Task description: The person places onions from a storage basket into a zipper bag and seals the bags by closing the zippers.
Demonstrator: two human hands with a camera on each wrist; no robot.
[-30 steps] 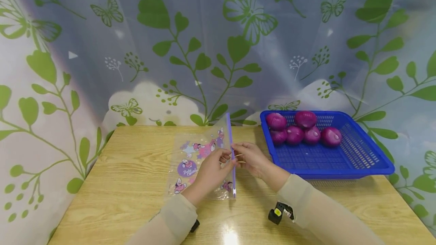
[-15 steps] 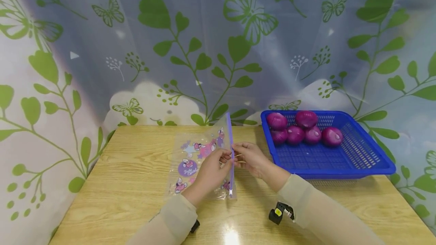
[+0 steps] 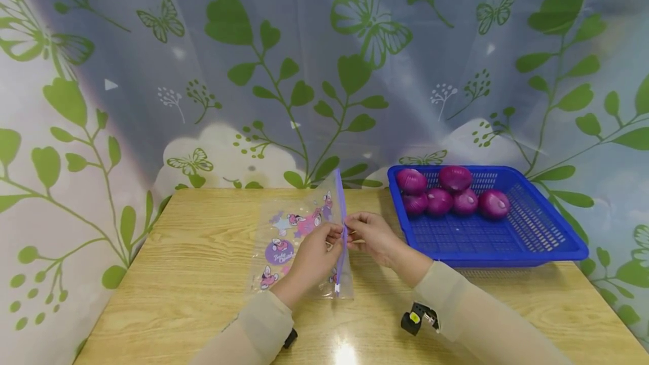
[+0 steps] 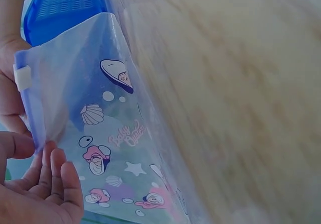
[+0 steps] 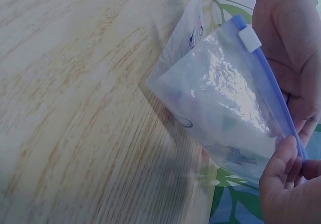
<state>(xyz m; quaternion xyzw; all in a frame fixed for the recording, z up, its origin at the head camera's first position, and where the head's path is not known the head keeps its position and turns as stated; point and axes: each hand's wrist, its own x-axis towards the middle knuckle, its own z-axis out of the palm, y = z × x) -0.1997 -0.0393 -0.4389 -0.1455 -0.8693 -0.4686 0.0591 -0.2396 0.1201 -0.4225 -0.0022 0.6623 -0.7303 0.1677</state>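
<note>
A clear zip bag with pink and purple cartoon prints lies on the table, its purple zipper edge raised. The left hand pinches this edge near its middle from the left. From the right, the right hand pinches the same edge, fingertips close to the left ones. A white slider sits at the near end of the zipper; the left wrist view shows the slider at the upper left, and the right wrist view shows the slider above the right hand.
A blue plastic basket stands at the right of the wooden table, with several purple onions toward its back and left. A patterned curtain hangs behind the table. A black device is at the right wrist.
The near end of the zipper edge, with its white slider, has swung a little to the left. Both hands have stayed nearly in place, pinching the edge.
</note>
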